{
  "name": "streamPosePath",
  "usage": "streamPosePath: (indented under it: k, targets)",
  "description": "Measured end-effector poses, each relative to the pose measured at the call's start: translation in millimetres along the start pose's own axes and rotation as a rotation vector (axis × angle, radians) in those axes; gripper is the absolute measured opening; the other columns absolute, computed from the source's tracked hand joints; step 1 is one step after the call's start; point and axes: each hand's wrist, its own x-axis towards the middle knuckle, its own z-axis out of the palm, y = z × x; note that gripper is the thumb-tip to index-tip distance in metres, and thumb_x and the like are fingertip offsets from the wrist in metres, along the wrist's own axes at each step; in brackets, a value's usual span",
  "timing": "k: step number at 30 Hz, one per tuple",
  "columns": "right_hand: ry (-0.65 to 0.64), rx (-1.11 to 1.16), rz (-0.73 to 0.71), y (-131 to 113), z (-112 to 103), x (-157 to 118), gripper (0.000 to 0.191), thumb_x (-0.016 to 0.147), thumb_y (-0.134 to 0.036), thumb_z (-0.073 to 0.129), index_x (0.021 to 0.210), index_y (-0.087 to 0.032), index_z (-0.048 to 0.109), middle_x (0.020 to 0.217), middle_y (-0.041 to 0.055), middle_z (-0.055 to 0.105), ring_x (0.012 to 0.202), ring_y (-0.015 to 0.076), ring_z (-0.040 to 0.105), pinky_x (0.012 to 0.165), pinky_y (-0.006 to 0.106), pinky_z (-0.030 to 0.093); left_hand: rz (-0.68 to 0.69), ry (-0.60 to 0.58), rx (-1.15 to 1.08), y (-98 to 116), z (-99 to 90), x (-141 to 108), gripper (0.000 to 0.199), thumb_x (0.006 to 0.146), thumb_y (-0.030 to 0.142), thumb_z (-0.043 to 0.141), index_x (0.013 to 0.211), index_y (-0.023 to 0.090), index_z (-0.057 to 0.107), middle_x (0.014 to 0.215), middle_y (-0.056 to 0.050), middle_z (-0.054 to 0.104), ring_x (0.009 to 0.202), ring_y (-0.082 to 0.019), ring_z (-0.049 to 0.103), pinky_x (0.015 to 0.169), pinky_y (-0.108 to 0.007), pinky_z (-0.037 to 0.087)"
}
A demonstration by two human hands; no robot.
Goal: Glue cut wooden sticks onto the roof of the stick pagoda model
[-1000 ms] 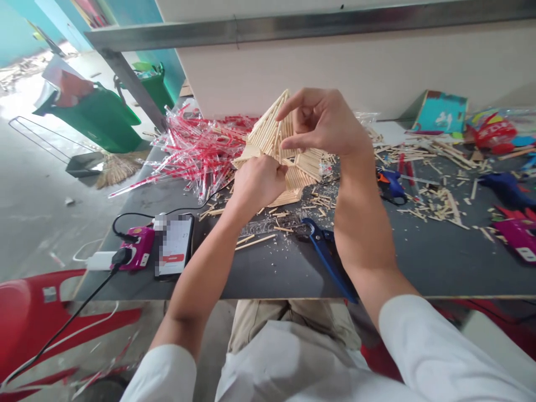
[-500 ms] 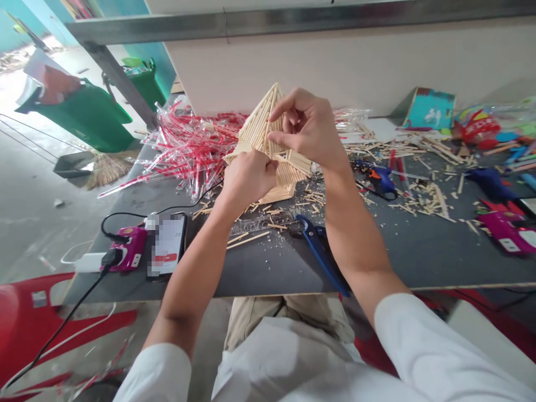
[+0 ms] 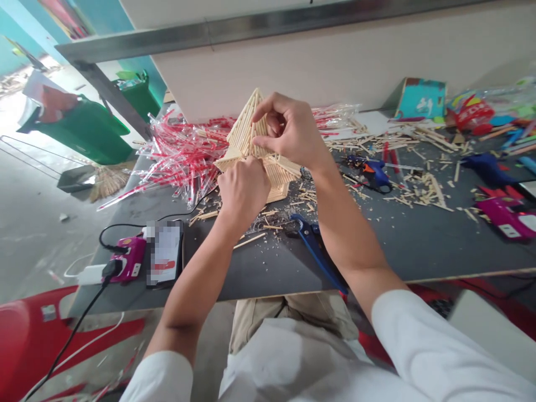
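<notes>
Grey tabletop point(image 3: 272, 273) supports the stick model point(image 3: 240, 127). Right hand point(image 3: 295, 131) meets its ridge, left hand point(image 3: 244, 187) its base; I cannot confirm either grip. Uneven pressure could dislodge sticks.

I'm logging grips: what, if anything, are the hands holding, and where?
The stick model, seemingly: right hand at its peaked part, left hand at its lower front; the left grip is hidden.
</notes>
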Motion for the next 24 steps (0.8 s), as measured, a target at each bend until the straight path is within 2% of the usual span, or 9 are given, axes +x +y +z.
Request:
streamPosePath:
  k: [3, 7, 11, 15, 20, 24]
  targets:
    - [0.002, -0.019, 0.018, -1.7, -0.8, -0.9, 0.037, 0.074, -0.03, 0.087, 0.104, -0.028, 0.066, 0.073, -0.0027, 0.051, 0.071, 0.0175, 0.049, 0.073, 0.036, 0.051, -0.038, -0.001, 0.053, 8.7, 3.0, -2.5, 0.033, 0.1, 0.021, 0.04, 0.102, 0.009, 0.071, 0.088, -0.021, 0.074, 0.083, -0.03, 0.072, 0.073, -0.04, 0.051]
    - [0.006, 0.009, -0.012, -0.4, 0.7, -1.4, 0.029, 0.077, -0.031, 0.085, 0.099, -0.026, 0.067, 0.072, -0.0027, 0.051, 0.07, 0.0164, 0.047, 0.073, 0.036, 0.049, -0.062, -0.017, 0.059, 14.1, 5.9, -2.4, 0.028, 0.097, 0.019, 0.045, 0.106, 0.009, 0.068, 0.091, -0.021, 0.074, 0.084, -0.029, 0.072, 0.076, -0.039, 0.052]
    - [0.006, 0.049, -0.084, -0.2, 2.3, -1.5, 0.017, 0.08, -0.023, 0.081, 0.091, -0.024, 0.068, 0.072, -0.003, 0.05, 0.068, 0.0149, 0.046, 0.073, 0.035, 0.047, -0.104, 0.011, 0.033, 15.6, 8.7, -1.6, 0.025, 0.096, 0.019, 0.046, 0.108, 0.01, 0.066, 0.092, -0.021, 0.074, 0.085, -0.029, 0.073, 0.078, -0.04, 0.052]
    - [0.013, 0.045, -0.109, 1.0, 3.5, -1.6, 0.014, 0.083, -0.016, 0.074, 0.091, -0.024, 0.068, 0.071, -0.0037, 0.05, 0.066, 0.0137, 0.046, 0.071, 0.033, 0.046, -0.127, 0.033, 0.005, 17.0, 11.1, -0.3, 0.027, 0.099, 0.023, 0.043, 0.104, 0.011, 0.068, 0.088, -0.02, 0.074, 0.082, -0.03, 0.074, 0.076, -0.042, 0.053]
    - [0.151, -0.036, -0.081, -2.7, 0.7, -2.0, 0.014, 0.085, -0.015, 0.073, 0.088, -0.024, 0.063, 0.079, -0.0006, 0.053, 0.075, 0.0166, 0.052, 0.077, 0.035, 0.049, -0.162, 0.056, -0.005, 18.8, 13.5, 1.6, 0.035, 0.102, 0.027, 0.039, 0.099, 0.011, 0.07, 0.085, -0.019, 0.074, 0.08, -0.029, 0.075, 0.074, -0.041, 0.053]
    - [0.238, -0.133, 0.028, -12.5, -0.7, -2.8, 0.031, 0.075, -0.015, 0.085, 0.087, -0.025, 0.058, 0.092, 0.0031, 0.057, 0.079, 0.019, 0.055, 0.083, 0.039, 0.053, -0.156, 0.074, -0.006, 17.9, 14.2, 0.9, 0.038, 0.102, 0.029, 0.038, 0.098, 0.012, 0.071, 0.085, -0.019, 0.074, 0.078, -0.028, 0.074, 0.073, -0.04, 0.053]
